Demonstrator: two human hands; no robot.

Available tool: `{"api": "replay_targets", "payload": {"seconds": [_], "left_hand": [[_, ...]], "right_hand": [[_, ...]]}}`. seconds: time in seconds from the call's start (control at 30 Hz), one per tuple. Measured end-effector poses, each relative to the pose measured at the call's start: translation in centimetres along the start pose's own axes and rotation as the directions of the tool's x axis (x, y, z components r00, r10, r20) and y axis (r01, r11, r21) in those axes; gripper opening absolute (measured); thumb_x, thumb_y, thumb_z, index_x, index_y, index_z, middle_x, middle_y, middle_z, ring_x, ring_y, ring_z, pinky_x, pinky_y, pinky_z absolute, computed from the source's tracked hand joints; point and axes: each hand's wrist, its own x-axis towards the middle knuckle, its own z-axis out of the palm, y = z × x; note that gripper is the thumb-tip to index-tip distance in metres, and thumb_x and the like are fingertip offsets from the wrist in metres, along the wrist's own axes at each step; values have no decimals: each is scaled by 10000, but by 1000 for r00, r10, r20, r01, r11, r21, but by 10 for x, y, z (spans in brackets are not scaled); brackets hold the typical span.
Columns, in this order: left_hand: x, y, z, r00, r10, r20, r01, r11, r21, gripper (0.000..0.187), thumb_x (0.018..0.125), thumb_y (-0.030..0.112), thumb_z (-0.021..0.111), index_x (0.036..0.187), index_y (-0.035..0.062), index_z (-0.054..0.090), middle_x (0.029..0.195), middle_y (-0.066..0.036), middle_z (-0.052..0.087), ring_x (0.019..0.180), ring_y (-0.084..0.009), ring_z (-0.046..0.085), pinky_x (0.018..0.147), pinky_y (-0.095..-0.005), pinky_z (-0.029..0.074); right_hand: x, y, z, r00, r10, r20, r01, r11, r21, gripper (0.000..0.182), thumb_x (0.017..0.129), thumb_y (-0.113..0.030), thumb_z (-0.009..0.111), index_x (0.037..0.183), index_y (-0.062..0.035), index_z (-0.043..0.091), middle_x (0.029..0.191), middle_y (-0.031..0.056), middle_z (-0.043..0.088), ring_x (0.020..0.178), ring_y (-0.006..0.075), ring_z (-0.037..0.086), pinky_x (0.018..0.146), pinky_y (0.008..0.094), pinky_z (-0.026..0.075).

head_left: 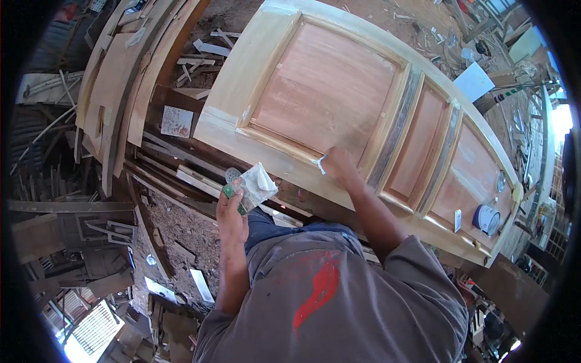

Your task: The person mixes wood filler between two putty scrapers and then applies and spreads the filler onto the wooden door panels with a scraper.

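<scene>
My left hand (231, 216) is closed on a small board (249, 192) with green patches, and a lump of white paste (264, 183) lies on it. Over the near edge of a paneled wooden door (290, 158), my right hand (339, 164) is closed round a small tool whose white-smeared blade (319, 163) points left. That blade is at the molding by the large panel's near corner. Most of the tool is hidden in my fingers. Pale filler patches show on the door's frame and molding.
On the door's right end stand an open paint can (486, 219), a small white box (457, 220) and a round lid (501, 181). Curved wooden pieces (115, 91) lean at the left. Wood scraps (212, 48) litter the dirt floor.
</scene>
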Motion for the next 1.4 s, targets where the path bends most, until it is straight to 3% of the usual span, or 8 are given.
{"api": "replay_targets", "payload": {"seconds": [0.37, 0.57, 0.67, 0.87, 1.03, 1.13, 1.27, 1.4], "left_hand": [[-7, 6, 0, 1000, 27, 2, -27, 1000, 6, 355, 1000, 53, 569, 1348, -6, 607, 1245, -113, 678, 1126, -190, 674, 969, -323, 563], [-9, 9, -4, 999, 24, -30, -25, 1000, -16, 357, 997, 55, 573, 1349, -1, 607, 1248, -113, 675, 1124, -192, 674, 968, -327, 562], [-8, 7, -4, 999, 24, -25, -25, 1000, -12, 381, 992, 58, 572, 1368, -2, 592, 1276, -125, 664, 1144, -216, 671, 973, -344, 564], [-2, 5, 6, 1000, 8, 21, -8, 999, 40, 401, 993, 61, 561, 1387, -15, 568, 1305, -147, 656, 1163, -251, 675, 979, -366, 571], [6, 2, 35, 980, -31, 196, 17, 997, 73, 427, 989, 69, 555, 1405, -26, 553, 1325, -155, 650, 1203, -270, 666, 1009, -395, 567], [5, 1, 57, 959, -50, 279, 20, 994, 111, 429, 991, 70, 550, 1408, -34, 548, 1332, -158, 647, 1211, -267, 665, 1016, -399, 569], [4, -3, 77, 942, -80, 327, 26, 986, 164, 432, 994, 66, 547, 1413, -41, 544, 1337, -158, 646, 1204, -259, 668, 1016, -392, 573], [1, -8, 90, 938, -98, 331, 40, 983, 180, 377, 1005, 35, 541, 1370, -60, 559, 1296, -171, 664, 1169, -254, 686, 1013, -388, 579]], "right_hand": [[6, -48, 8, 998, -48, -42, 51, 996, 71, 352, 805, -180, 617, 1053, 14, 775, 1034, 325, 723, 984, 455, 723, 901, 528, 570], [-16, 9, -39, 995, -80, -57, 97, 884, 457, 358, 910, -238, 654, 1166, -7, 751, 944, 195, 762, 849, 267, 753, 737, 391, 599], [-9, 73, -16, 993, -113, 45, 25, 547, 837, 328, 1018, -246, 601, 1206, -5, 719, 931, 116, 737, 795, 192, 727, 685, 337, 580], [-68, 137, -41, 985, 166, 54, -37, -100, 994, 368, 1071, -305, 544, 1143, 32, 672, 959, 119, 742, 740, 211, 707, 639, 333, 574], [-117, 198, -34, 991, 98, 96, -75, -201, 977, 393, 1039, -224, 577, 1311, 53, 634, 1116, 124, 732, 970, 210, 718, 894, 343, 589], [-145, 203, -20, 988, 142, 56, -63, 49, 997, 385, 1011, -150, 625, 1346, 40, 628, 1141, 103, 725, 971, 178, 700, 899, 324, 576], [-163, 198, 10, 989, 141, -31, -76, 689, 721, 416, 922, -120, 749, 1315, -4, 676, 1204, 116, 719, 1062, 163, 683, 934, 315, 556], [-168, 179, 37, 955, -42, -295, 140, 938, 319, 468, 847, -139, 782, 1306, -94, 703, 1255, 199, 666, 1163, 371, 661, 1012, 445, 525]]}}
